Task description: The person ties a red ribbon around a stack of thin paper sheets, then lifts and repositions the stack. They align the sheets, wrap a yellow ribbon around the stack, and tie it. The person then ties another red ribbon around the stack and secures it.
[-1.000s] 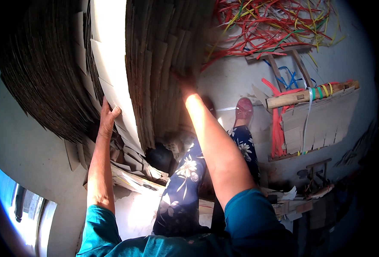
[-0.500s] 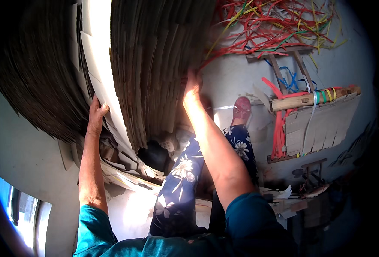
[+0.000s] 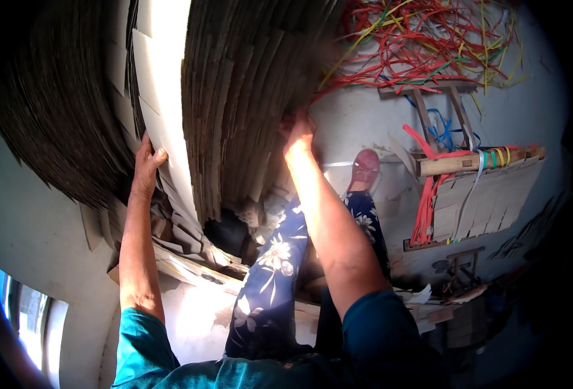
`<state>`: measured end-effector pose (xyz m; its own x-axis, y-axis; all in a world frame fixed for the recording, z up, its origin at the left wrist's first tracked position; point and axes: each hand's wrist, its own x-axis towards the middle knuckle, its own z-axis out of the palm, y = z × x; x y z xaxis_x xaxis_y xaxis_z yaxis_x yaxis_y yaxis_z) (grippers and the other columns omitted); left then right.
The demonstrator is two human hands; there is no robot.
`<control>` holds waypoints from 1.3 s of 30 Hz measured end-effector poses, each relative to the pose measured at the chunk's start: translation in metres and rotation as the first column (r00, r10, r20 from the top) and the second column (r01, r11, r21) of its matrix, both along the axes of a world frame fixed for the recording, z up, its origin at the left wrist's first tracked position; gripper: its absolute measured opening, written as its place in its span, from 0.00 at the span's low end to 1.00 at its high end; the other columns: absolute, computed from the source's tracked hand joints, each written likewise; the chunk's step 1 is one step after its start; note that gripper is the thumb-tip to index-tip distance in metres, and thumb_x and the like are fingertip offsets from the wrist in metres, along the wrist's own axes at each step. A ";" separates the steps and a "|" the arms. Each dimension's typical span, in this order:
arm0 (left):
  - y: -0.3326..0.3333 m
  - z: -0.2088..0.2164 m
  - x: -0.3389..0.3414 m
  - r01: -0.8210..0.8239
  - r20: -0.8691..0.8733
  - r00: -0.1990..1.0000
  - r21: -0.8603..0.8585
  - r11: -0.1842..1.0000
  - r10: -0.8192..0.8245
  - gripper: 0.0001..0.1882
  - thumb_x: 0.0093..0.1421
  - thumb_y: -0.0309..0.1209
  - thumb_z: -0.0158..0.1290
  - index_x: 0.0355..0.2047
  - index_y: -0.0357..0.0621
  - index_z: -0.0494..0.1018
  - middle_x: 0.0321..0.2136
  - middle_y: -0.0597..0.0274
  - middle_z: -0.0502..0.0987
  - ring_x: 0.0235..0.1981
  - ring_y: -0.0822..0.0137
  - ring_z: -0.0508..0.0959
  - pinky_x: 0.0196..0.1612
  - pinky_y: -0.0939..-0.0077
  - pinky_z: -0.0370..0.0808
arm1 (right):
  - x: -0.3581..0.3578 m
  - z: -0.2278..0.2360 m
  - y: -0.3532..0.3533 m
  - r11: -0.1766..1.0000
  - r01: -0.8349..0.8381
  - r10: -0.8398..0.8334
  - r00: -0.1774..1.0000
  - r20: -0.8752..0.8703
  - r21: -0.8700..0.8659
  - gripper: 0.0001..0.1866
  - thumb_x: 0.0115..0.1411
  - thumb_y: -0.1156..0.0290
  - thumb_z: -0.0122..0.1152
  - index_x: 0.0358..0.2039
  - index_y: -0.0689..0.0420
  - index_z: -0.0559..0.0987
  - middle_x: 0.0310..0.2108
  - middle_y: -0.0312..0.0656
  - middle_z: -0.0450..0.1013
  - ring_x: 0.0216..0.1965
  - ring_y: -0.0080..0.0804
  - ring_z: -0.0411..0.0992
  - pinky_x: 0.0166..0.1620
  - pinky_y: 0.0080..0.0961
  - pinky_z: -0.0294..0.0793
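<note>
A tall stack of brown cardboard sheets (image 3: pixel 234 104) stands in front of me, with a pale, sunlit outer sheet (image 3: pixel 164 84) on its left side. My left hand (image 3: pixel 146 170) grips the lower left edge of this stack, thumb out over the pale sheet and fingers mostly hidden behind it. On the opposite side, my right hand (image 3: pixel 298 135) presses against the stack's right edge with bent fingers. Those fingertips lie in shadow and are hard to make out. A second, darker pile of cardboard (image 3: pixel 59 110) leans at the far left, beside my left hand.
Red, yellow and green strapping strips (image 3: pixel 422 45) lie tangled on the floor at the far right. Nearer stands a wooden frame (image 3: pixel 455 166) with grey cardboard, red strips and blue strips. A wooden beam (image 3: pixel 192 271) and a dark round object (image 3: pixel 229 232) lie near my legs.
The pale sheet and the stack have shifted a little to the right relative to my left hand. My right hand has moved slightly right with the stack's edge.
</note>
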<state>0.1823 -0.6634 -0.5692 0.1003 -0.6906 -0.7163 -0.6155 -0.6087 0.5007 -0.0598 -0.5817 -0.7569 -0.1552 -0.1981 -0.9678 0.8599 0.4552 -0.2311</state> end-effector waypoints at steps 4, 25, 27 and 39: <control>-0.001 -0.001 0.008 -0.007 -0.013 1.000 0.016 1.000 0.007 0.59 0.35 0.65 0.57 0.61 0.38 0.56 0.56 0.47 0.64 0.57 0.57 0.62 0.60 0.63 0.54 | -0.007 -0.002 -0.006 0.973 -0.230 0.230 0.973 0.004 0.007 0.12 0.56 0.58 0.53 0.33 0.54 0.73 0.24 0.37 0.70 0.23 0.28 0.68 0.28 0.27 0.69; 0.019 0.030 -0.037 -0.135 -0.100 0.987 -0.133 0.982 0.123 0.47 0.34 0.51 0.60 0.55 0.39 0.64 0.44 0.53 0.73 0.47 0.64 0.71 0.51 0.71 0.66 | -0.022 0.014 -0.021 0.903 0.138 0.085 0.871 0.485 -0.406 0.26 0.63 0.53 0.46 0.55 0.59 0.66 0.54 0.44 0.66 0.53 0.40 0.65 0.56 0.40 0.65; 0.032 0.039 -0.043 -0.131 -0.138 0.984 -0.158 0.979 0.109 0.48 0.34 0.45 0.65 0.58 0.43 0.62 0.47 0.55 0.72 0.49 0.64 0.70 0.55 0.69 0.64 | -0.032 0.039 -0.022 0.941 0.057 0.084 0.916 0.393 -0.334 0.26 0.63 0.53 0.46 0.54 0.60 0.66 0.52 0.43 0.67 0.53 0.40 0.66 0.55 0.38 0.66; 0.095 0.255 -0.140 0.273 0.034 0.958 -0.423 0.864 -0.285 0.57 0.39 0.71 0.52 0.60 0.41 0.56 0.57 0.43 0.60 0.62 0.44 0.54 0.57 0.46 0.61 | -0.116 0.268 -0.007 0.777 -0.483 0.541 0.841 0.035 -0.404 0.27 0.63 0.51 0.44 0.55 0.59 0.66 0.51 0.42 0.67 0.52 0.39 0.66 0.54 0.38 0.67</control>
